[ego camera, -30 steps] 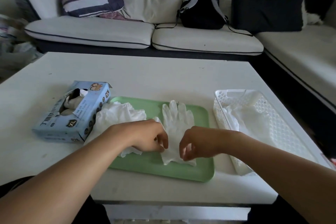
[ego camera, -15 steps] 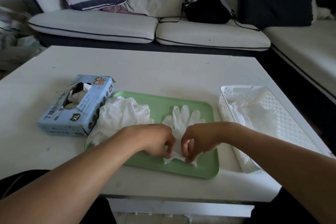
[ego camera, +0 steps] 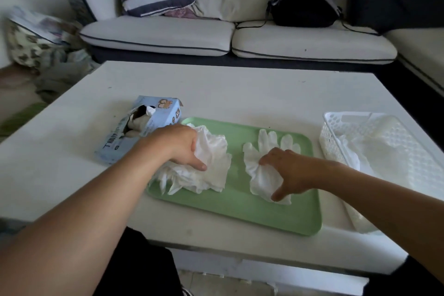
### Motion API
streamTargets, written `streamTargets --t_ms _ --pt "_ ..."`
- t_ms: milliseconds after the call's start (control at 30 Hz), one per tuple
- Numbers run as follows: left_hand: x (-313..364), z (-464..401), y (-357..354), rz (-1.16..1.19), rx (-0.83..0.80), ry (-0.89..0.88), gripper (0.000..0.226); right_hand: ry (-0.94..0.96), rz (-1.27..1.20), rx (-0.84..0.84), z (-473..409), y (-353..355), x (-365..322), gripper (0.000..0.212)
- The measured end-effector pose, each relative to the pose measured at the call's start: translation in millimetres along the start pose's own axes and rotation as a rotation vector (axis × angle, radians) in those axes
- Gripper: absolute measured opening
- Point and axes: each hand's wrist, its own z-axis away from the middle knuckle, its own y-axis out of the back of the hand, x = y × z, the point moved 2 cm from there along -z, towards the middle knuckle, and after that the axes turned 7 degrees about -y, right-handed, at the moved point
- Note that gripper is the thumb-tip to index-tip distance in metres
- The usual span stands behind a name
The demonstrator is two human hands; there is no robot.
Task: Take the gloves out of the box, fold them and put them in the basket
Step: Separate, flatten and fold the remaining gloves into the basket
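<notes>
Currently, progress: several white gloves lie in my basket (ego camera: 336,137); more remain in the glove box (ego camera: 134,132).
Pending: the loose glove pile (ego camera: 211,168) and the single glove (ego camera: 264,166) on the green tray (ego camera: 252,209), both unfolded.
Left hand (ego camera: 182,146): palm down, fingers curled into the pile.
Right hand (ego camera: 288,170): fingers bunching the single glove's cuff end, thumb pointing down.

Hands (ego camera: 288,170) seemingly on gloves (ego camera: 262,175)

arms: bare, no sleeves | lap: black clothing (ego camera: 134,269)
</notes>
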Motion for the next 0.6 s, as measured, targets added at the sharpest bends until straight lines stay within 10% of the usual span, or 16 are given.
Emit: streamTargets --t_ms 200,600 --pt "8 -9 -11 -0.055 0.096 -0.073 0.022 0.089 -0.045 0.075 6 11 -8 0.073" --pt "-6 4 33 0.405 0.261 -0.093 0.048 0.198 -0.173 0.132 5 12 -14 0.047"
